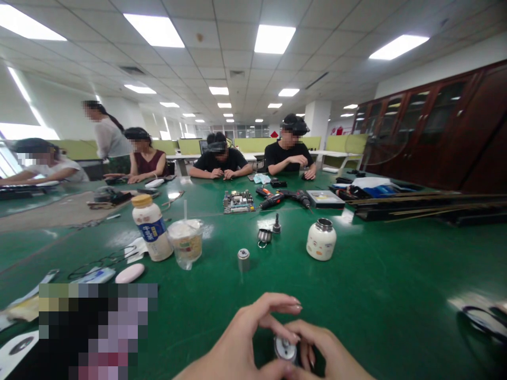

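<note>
At the bottom centre, both my hands are round a small metal cylinder [285, 349] with a pale round top. My left hand [245, 338] has its thumb and fingers curved about the left side, one finger raised above the top. My right hand [325, 343] wraps the right side with bent fingers. Farther off on the green table [356, 285] stands a similar silver cylinder [243, 259]. Behind it lie a metal cup-shaped part with a ring [264, 236] and a dark stepped metal part [276, 224]. A cream bottle without a lid [321, 240] stands to the right.
At left are a yellow-capped bottle [152, 229], a plastic cup with straw [186, 243] and a pink oval object [130, 273]. A circuit board [238, 202], power drills [273, 199] and a flat box [325, 199] lie farther back. Several people are across the table.
</note>
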### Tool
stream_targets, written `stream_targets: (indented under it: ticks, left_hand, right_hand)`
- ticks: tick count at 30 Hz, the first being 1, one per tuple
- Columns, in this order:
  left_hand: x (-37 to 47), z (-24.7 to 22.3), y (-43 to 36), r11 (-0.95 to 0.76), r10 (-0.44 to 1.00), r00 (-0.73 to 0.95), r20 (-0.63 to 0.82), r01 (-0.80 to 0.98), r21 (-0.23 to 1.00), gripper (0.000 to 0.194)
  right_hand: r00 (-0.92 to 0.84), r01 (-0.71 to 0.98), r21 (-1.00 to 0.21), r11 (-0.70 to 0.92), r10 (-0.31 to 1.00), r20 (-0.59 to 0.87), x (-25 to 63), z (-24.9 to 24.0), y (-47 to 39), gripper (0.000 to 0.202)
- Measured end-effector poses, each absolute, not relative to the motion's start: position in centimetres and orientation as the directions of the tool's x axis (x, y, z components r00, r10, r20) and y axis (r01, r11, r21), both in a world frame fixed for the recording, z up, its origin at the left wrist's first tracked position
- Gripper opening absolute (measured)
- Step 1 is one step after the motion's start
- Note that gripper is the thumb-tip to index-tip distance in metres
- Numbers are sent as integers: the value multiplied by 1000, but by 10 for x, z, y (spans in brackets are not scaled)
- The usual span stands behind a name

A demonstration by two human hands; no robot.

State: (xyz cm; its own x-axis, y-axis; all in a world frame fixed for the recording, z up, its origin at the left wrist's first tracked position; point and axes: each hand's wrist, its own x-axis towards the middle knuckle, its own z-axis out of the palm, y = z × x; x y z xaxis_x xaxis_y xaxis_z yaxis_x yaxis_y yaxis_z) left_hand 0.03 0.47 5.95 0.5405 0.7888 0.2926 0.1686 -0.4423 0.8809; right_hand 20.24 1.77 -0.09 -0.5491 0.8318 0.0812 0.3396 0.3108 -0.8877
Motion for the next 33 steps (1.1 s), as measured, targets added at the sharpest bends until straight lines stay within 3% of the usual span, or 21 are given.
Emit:
stream_targets:
  ticks: [4, 8, 15, 21, 27, 33]
  left_hand:
    - [2, 63, 3, -434, 759, 578, 302, 102, 895, 68]
    - [2, 58, 4, -493, 816, 447, 366, 210, 844, 63]
    - [4, 46, 11, -513, 842, 367, 396, 318, 797, 64]
    - [2, 44, 15, -609, 753, 437, 492, 181, 772, 63]
    - [6, 43, 10, -474, 840, 386, 381, 183, 861, 67]
    - [3, 48, 19, -451, 882, 231, 411, 159, 878, 39]
  right_hand:
    - [-502, 379, -862, 336, 857, 113, 204, -8, 18, 31]
    - [-545, 359, -874, 327, 834, 89, 203, -3, 18, 40]
    - [-573, 354, -891, 285, 819, 34, 203, 3, 19, 43]
    - [-568, 348, -899, 267, 823, 24, 202, 1, 21, 42]
    - [-574, 344, -900, 269, 818, 25, 203, 2, 21, 45]
    - [-578, 366, -885, 288, 816, 27, 204, 1, 21, 45]
